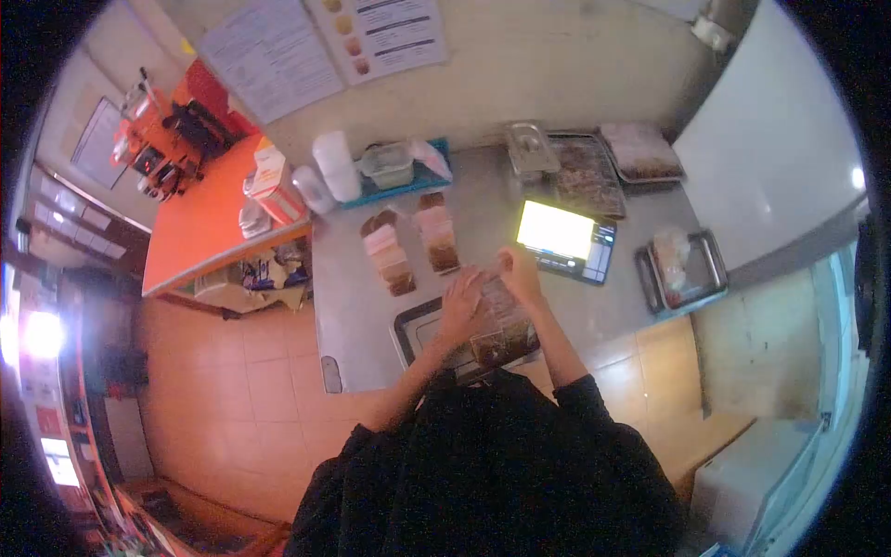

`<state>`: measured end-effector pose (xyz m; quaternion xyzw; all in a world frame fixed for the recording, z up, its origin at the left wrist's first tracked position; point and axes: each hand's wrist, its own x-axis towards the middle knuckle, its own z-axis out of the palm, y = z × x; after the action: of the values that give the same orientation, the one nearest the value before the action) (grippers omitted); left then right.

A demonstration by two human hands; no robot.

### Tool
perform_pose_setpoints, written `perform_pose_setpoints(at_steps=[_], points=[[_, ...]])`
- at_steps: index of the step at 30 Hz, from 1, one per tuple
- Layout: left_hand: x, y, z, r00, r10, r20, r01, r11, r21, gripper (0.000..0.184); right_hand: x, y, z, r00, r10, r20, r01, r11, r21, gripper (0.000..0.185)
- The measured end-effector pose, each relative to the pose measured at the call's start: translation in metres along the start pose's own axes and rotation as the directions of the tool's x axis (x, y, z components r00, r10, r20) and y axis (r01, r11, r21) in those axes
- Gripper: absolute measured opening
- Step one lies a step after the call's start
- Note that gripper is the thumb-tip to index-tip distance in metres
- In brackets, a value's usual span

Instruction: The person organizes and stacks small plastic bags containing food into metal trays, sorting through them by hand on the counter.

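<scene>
Head view: right fingers (508, 262) beside tablet (561, 238); wall sheets (274, 58) illegible

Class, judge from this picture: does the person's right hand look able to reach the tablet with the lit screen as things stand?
Probably yes: the right hand is close beside the tablet, near its lower left corner, and nothing visible blocks the way.

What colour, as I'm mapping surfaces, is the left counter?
The left counter is orange; see head view.
</scene>
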<state>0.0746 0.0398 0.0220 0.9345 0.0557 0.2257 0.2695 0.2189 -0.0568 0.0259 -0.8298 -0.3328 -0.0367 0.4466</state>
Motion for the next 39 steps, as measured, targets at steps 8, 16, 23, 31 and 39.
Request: perform_pose_setpoints(at_steps=[8,16,23,31,39], points=[[-0.115,-0.013,-0.056,0.686,-0.633,-0.36,0.713,0.683,0.157,0.071,0.034,-0.063,0.049,0.953,-0.156,0.259,0.097,0.969,0.226,0.012],[-0.128,-0.025,-0.065,0.735,-0.665,-0.135,0.678,0.726,0.116,0.069,0.033,-0.084,0.161,0.919,-0.353,0.176,0.33,0.933,0.144,0.053],[-0.119,-0.03,-0.07,0.777,-0.575,-0.254,0.617,0.775,0.134,0.06,0.03,-0.106,0.145,0.938,-0.333,0.094,0.312,0.931,0.189,0.044],[-0.095,-0.058,-0.084,0.751,-0.496,-0.436,0.5,0.859,-0.115,0.059,0.024,-0.128,0.116,0.866,-0.225,0.446,0.093,0.95,0.299,0.028],[-0.046,-0.067,-0.161,0.838,-0.432,0.333,0.518,0.438,-0.735,0.053,0.035,-0.19,0.054,0.701,-0.397,0.592,0.12,0.884,0.452,0.017]])
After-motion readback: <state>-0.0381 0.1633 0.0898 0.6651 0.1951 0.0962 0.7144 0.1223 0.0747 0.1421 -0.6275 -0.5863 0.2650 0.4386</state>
